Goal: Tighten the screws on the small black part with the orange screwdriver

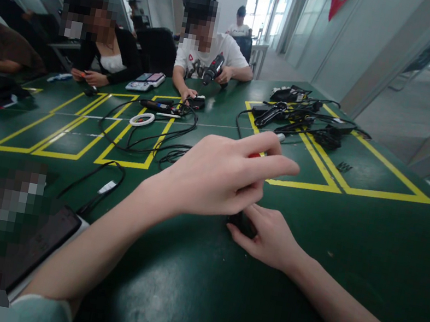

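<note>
My left hand is held above the table, its fingers curled in a grip. A small red piece shows between thumb and fingers; the rest of it is hidden, so I cannot tell its kind. Just below and to the right, my right hand rests low at the table with its fingers closed on a small black object. My left hand covers much of that object. Both hands are close together, the left one over the black object.
The green table has yellow tape outlines. Black cables and adapters lie at the back right. A white tape roll and looped cable lie further left. A phone lies beside my left forearm. Across, a person holds a power drill.
</note>
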The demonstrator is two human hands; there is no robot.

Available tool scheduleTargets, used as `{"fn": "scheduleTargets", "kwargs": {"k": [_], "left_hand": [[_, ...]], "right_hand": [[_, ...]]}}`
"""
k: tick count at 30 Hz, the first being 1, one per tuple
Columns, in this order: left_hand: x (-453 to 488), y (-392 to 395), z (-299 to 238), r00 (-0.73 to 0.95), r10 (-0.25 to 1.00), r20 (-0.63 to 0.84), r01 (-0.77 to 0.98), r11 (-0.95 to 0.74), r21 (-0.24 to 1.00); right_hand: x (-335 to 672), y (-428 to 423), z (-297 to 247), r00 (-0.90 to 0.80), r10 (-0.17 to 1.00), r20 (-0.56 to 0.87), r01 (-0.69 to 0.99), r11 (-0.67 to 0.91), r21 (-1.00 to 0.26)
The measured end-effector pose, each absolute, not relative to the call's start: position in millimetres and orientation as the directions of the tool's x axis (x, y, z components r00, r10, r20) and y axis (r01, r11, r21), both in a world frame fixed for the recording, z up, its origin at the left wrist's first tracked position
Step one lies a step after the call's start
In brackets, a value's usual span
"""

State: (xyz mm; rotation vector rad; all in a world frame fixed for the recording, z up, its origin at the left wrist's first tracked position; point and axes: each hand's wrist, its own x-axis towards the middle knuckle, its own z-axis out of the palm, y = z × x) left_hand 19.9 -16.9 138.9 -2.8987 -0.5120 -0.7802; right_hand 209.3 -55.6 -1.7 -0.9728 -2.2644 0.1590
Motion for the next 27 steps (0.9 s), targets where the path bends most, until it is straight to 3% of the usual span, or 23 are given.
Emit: {"fn": "scheduleTargets", "kwargs": {"k": [27], "left_hand": [[21.1, -17.9, 140.5, 0.821, 0.258, 0.510, 0.285, -0.958, 0.026]], "right_hand": [[209.2, -55.9, -2.2, -0.499, 0.699, 0.513, 0.594, 0.707, -0.385]]}}
